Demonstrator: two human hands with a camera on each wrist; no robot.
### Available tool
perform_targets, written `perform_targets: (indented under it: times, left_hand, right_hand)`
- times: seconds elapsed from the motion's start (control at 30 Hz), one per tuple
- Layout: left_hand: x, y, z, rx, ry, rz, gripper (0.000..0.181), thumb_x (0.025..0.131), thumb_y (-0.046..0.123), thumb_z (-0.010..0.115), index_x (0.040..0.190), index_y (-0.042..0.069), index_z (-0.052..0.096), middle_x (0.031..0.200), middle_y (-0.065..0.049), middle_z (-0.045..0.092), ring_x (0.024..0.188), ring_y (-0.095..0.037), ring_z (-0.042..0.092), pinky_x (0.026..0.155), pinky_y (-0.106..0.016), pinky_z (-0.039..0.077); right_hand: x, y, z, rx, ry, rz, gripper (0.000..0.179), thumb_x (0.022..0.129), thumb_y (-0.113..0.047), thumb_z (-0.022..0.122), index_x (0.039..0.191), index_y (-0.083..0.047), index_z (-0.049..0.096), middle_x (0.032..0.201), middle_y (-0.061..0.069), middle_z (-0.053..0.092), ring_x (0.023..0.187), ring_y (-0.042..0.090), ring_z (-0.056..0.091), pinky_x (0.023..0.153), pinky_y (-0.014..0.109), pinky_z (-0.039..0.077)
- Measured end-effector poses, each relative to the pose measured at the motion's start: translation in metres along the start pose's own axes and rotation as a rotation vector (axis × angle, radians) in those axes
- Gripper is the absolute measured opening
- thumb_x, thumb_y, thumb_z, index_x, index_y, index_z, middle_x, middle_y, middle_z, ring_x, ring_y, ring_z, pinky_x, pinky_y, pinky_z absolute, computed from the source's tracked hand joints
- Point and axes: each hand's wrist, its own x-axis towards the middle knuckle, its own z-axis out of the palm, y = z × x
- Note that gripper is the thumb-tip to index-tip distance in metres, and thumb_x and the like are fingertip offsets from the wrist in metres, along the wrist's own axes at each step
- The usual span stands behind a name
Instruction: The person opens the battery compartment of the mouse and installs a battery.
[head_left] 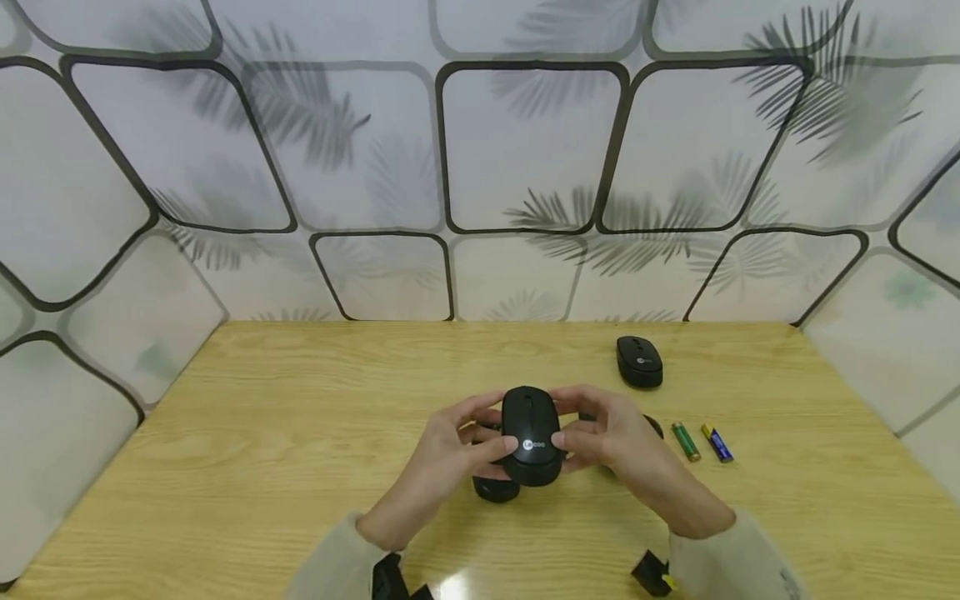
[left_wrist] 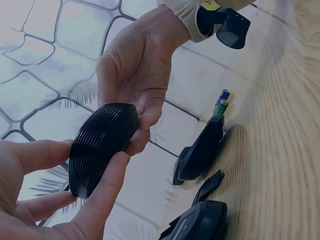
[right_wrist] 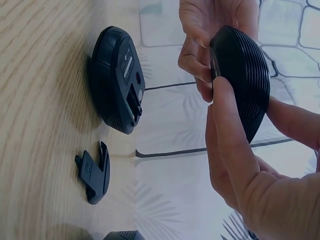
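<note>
A black computer mouse [head_left: 531, 421] is held up over the table between both hands, its buttons and white logo facing the head camera. My left hand [head_left: 448, 446] grips its left side, the thumb on the top shell and fingers along the edge. On the opposite side, my right hand [head_left: 618, 433] pinches it between thumb and fingers. The ridged side of this mouse shows in the left wrist view. Below and left lies a second mouse [right_wrist: 117, 75], underside up with its battery slot uncovered. Next to it is a loose black battery cover [right_wrist: 95, 172].
A third mouse [head_left: 640, 362] stands farther back on the right. Another dark mouse [left_wrist: 202, 150] lies partly hidden behind my right hand in the head view. A green battery [head_left: 686, 442] and a blue-and-yellow battery [head_left: 717, 443] lie to the right. Patterned panels border the wooden table [head_left: 300, 400].
</note>
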Motion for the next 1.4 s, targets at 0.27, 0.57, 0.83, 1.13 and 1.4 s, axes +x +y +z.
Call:
perform_targets:
  times: [0.27, 0.57, 0.83, 1.13, 1.4]
  left_hand:
    - [0.0018, -0.0001, -0.0021, 0.027, -0.016, -0.01, 0.063, 0.091, -0.001, 0.071, 0.149, -0.002, 0.046, 0.124, -0.022, 0.061, 0.096, -0.02, 0.065, 0.074, -0.042, 0.064]
    - [-0.0004, 0.0001, -0.0038, 0.037, -0.019, 0.014, 0.06, 0.093, -0.002, 0.069, 0.149, -0.001, 0.046, 0.126, -0.023, 0.059, 0.099, -0.021, 0.063, 0.076, -0.043, 0.064]
    - [0.0015, -0.0017, -0.0028, 0.075, -0.049, 0.035, 0.047, 0.098, 0.003, 0.066, 0.143, -0.001, 0.054, 0.125, -0.022, 0.058, 0.105, -0.027, 0.064, 0.079, -0.041, 0.064]
    - [0.0, -0.0019, -0.0028, 0.088, -0.012, 0.031, 0.046, 0.098, -0.011, 0.051, 0.144, -0.002, 0.054, 0.127, -0.021, 0.061, 0.106, -0.025, 0.063, 0.084, -0.042, 0.062]
    - [0.0015, -0.0027, -0.0051, 0.201, 0.009, 0.05, 0.057, 0.087, -0.011, 0.071, 0.141, 0.002, 0.059, 0.115, -0.011, 0.068, 0.101, -0.022, 0.065, 0.085, -0.034, 0.06]
  right_hand:
    - [-0.0002, 0.0033, -0.0004, 0.01, -0.017, -0.028, 0.06, 0.093, 0.006, 0.065, 0.143, 0.017, 0.035, 0.13, 0.029, 0.05, 0.093, 0.023, 0.07, 0.075, 0.043, 0.064]
    - [-0.0008, 0.0037, -0.0006, 0.005, -0.025, -0.054, 0.059, 0.094, 0.003, 0.066, 0.144, 0.014, 0.036, 0.133, 0.03, 0.048, 0.094, 0.022, 0.069, 0.075, 0.046, 0.064]
    - [-0.0014, 0.0037, -0.0026, 0.004, -0.022, -0.048, 0.047, 0.097, 0.001, 0.064, 0.137, 0.016, 0.045, 0.134, 0.03, 0.049, 0.092, 0.021, 0.07, 0.074, 0.04, 0.064]
    - [-0.0003, 0.0031, -0.0056, -0.014, -0.063, -0.051, 0.048, 0.096, 0.011, 0.055, 0.142, 0.018, 0.042, 0.137, 0.027, 0.052, 0.098, 0.018, 0.069, 0.076, 0.036, 0.064]
    - [0.0019, 0.0051, -0.0049, -0.062, -0.067, -0.06, 0.065, 0.083, 0.017, 0.064, 0.145, 0.015, 0.041, 0.14, 0.03, 0.047, 0.098, 0.018, 0.067, 0.073, 0.033, 0.061]
